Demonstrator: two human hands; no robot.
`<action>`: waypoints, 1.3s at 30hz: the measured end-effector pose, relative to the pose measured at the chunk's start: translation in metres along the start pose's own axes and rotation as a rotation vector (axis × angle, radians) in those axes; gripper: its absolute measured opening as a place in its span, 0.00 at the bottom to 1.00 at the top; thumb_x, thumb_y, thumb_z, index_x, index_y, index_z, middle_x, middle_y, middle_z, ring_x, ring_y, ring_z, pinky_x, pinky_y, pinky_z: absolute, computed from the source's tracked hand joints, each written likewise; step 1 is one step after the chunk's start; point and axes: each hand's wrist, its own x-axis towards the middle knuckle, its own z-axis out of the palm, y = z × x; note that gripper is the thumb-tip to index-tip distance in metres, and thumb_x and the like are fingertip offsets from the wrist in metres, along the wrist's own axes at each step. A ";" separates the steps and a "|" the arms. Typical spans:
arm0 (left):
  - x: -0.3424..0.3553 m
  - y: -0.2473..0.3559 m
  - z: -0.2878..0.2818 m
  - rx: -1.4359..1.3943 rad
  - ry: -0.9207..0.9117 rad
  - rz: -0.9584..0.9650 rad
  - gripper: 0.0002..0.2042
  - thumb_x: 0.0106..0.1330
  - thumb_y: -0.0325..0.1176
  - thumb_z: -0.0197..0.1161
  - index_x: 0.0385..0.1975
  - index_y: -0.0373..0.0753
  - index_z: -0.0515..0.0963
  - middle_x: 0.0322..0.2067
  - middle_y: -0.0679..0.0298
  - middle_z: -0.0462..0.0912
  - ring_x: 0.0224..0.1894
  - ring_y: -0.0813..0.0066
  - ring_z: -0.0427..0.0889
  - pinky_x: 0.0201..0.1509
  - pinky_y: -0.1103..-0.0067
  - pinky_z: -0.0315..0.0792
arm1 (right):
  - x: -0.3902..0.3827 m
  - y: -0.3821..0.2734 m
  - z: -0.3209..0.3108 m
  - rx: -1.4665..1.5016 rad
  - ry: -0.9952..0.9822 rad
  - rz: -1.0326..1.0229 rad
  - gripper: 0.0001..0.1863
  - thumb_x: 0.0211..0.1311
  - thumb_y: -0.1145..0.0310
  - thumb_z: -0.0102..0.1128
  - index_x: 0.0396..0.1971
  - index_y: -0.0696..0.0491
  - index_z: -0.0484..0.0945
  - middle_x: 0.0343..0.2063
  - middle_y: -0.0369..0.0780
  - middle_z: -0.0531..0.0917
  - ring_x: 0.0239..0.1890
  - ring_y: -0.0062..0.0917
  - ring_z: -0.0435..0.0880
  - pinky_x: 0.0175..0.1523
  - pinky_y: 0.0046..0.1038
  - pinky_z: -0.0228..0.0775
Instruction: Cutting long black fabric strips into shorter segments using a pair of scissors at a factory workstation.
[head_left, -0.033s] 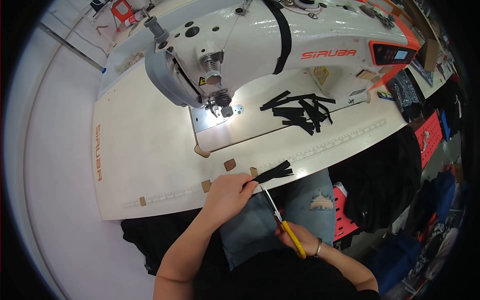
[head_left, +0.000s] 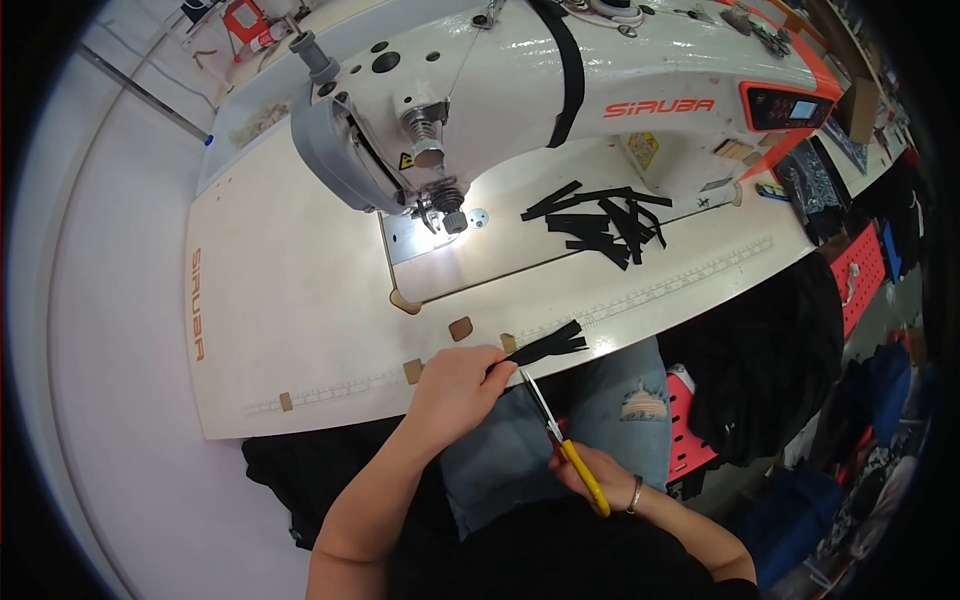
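Note:
My left hand is closed at the front edge of the table, pinching a small bundle of black fabric strips. The strips' loose ends fan out to the right over the tabletop. My right hand, lower and to the right above my lap, grips a pair of scissors with yellow handles. Their blades point up and left, with the tips just below my left thumb and close to the strips. A loose pile of more black strips lies on the sewing machine's bed, right of the needle area.
A white sewing machine with a lit needle area stands across the table. Printed rulers and small brown patches mark the tabletop. Black cloth hangs at the right edge, beside a red perforated panel.

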 end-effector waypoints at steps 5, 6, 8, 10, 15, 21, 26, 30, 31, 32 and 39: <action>0.001 0.003 -0.002 0.027 -0.046 -0.041 0.09 0.57 0.33 0.55 0.22 0.33 0.75 0.14 0.61 0.74 0.15 0.72 0.72 0.22 0.79 0.64 | 0.008 -0.003 0.001 0.021 -0.045 0.036 0.25 0.58 0.45 0.43 0.37 0.54 0.67 0.24 0.35 0.72 0.25 0.20 0.71 0.33 0.22 0.64; 0.001 0.002 -0.002 0.027 -0.046 -0.040 0.09 0.57 0.33 0.55 0.22 0.33 0.75 0.14 0.61 0.74 0.15 0.72 0.72 0.22 0.79 0.64 | 0.009 -0.004 0.002 0.035 -0.034 0.016 0.25 0.59 0.45 0.43 0.37 0.54 0.66 0.23 0.35 0.71 0.24 0.19 0.71 0.31 0.21 0.64; 0.002 -0.002 0.000 0.004 -0.033 -0.037 0.09 0.57 0.33 0.55 0.22 0.34 0.75 0.14 0.62 0.75 0.15 0.73 0.71 0.22 0.79 0.64 | 0.011 -0.007 0.003 0.049 -0.024 -0.005 0.25 0.59 0.45 0.43 0.37 0.55 0.66 0.23 0.35 0.71 0.23 0.18 0.70 0.30 0.21 0.63; 0.001 -0.002 -0.001 0.001 -0.038 -0.033 0.09 0.57 0.33 0.55 0.22 0.34 0.75 0.14 0.62 0.75 0.15 0.73 0.71 0.22 0.79 0.64 | 0.014 -0.014 0.003 0.096 -0.008 0.021 0.16 0.61 0.57 0.47 0.32 0.58 0.67 0.21 0.43 0.73 0.24 0.30 0.73 0.31 0.28 0.65; 0.002 0.001 -0.003 -0.020 -0.060 -0.035 0.09 0.57 0.33 0.55 0.22 0.34 0.75 0.14 0.63 0.75 0.15 0.74 0.71 0.22 0.79 0.64 | 0.022 -0.012 0.010 0.114 0.059 0.004 0.14 0.60 0.60 0.49 0.31 0.58 0.66 0.20 0.42 0.72 0.22 0.29 0.73 0.29 0.27 0.64; 0.003 0.001 -0.003 -0.006 -0.078 -0.046 0.09 0.57 0.33 0.55 0.22 0.34 0.75 0.13 0.63 0.75 0.15 0.74 0.71 0.21 0.79 0.63 | 0.028 -0.012 0.014 0.124 0.117 0.041 0.14 0.57 0.61 0.53 0.30 0.58 0.67 0.18 0.43 0.74 0.21 0.33 0.75 0.28 0.29 0.65; 0.005 -0.001 -0.001 0.043 -0.070 -0.025 0.09 0.57 0.33 0.55 0.22 0.34 0.75 0.13 0.63 0.74 0.15 0.73 0.71 0.21 0.78 0.64 | 0.028 -0.007 0.019 -0.102 0.273 -0.031 0.19 0.56 0.55 0.53 0.26 0.59 0.69 0.18 0.48 0.74 0.22 0.40 0.76 0.27 0.32 0.65; 0.005 -0.001 -0.001 0.049 -0.069 -0.024 0.09 0.57 0.33 0.55 0.22 0.34 0.75 0.13 0.62 0.75 0.16 0.72 0.72 0.22 0.78 0.64 | 0.026 -0.016 0.019 -0.087 0.265 0.068 0.22 0.56 0.51 0.52 0.22 0.59 0.70 0.15 0.48 0.73 0.21 0.41 0.75 0.26 0.34 0.64; 0.005 -0.001 -0.001 0.053 -0.070 -0.023 0.09 0.57 0.34 0.55 0.22 0.34 0.75 0.13 0.62 0.75 0.15 0.72 0.72 0.22 0.78 0.65 | 0.026 -0.016 0.019 -0.082 0.278 0.069 0.23 0.56 0.51 0.52 0.20 0.59 0.70 0.13 0.47 0.72 0.20 0.41 0.75 0.25 0.33 0.64; 0.005 -0.001 -0.001 0.057 -0.068 -0.023 0.09 0.57 0.34 0.55 0.22 0.34 0.75 0.13 0.62 0.74 0.15 0.72 0.72 0.22 0.78 0.65 | 0.026 -0.017 0.019 -0.082 0.276 0.068 0.23 0.56 0.51 0.52 0.20 0.59 0.70 0.13 0.47 0.72 0.20 0.41 0.75 0.25 0.33 0.64; 0.006 0.000 -0.003 0.050 -0.049 0.000 0.09 0.57 0.33 0.56 0.22 0.34 0.75 0.13 0.62 0.75 0.15 0.73 0.72 0.22 0.79 0.65 | 0.023 -0.010 0.018 -0.033 0.273 0.050 0.24 0.57 0.50 0.51 0.18 0.58 0.71 0.10 0.43 0.70 0.15 0.33 0.73 0.22 0.29 0.63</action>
